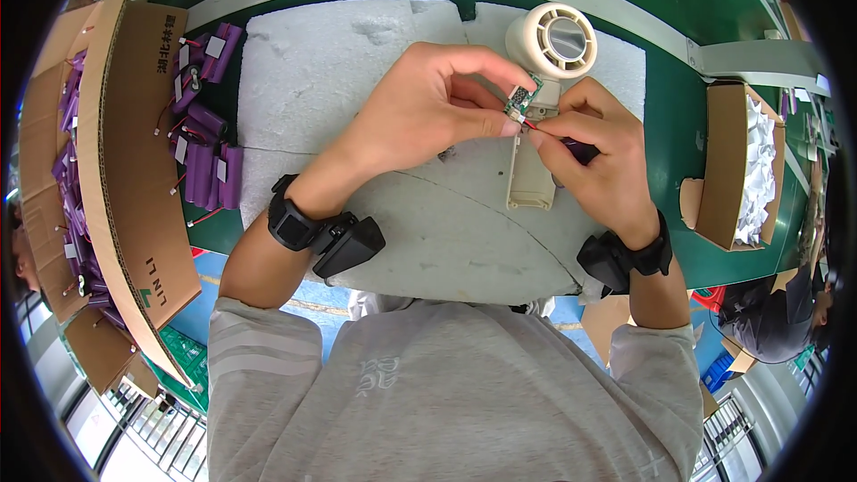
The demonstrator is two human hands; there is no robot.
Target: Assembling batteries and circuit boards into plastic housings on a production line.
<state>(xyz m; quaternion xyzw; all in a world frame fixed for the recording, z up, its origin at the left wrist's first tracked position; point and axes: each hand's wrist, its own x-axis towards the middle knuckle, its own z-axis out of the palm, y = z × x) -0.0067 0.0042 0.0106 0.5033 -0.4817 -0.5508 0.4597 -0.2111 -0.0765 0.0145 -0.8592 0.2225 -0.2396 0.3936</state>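
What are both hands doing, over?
Left hand: pinching green circuit board. Right hand: pinching red wire at board's edge. Cream fan nearby, partly hidden by hands.

Bright light, heavily curved dark edges

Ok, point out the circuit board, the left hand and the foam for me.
circuit board (522, 101): head view, on its exposed face.
left hand (427, 114): head view, on its back.
foam (428, 232): head view, on its bare grey surface.
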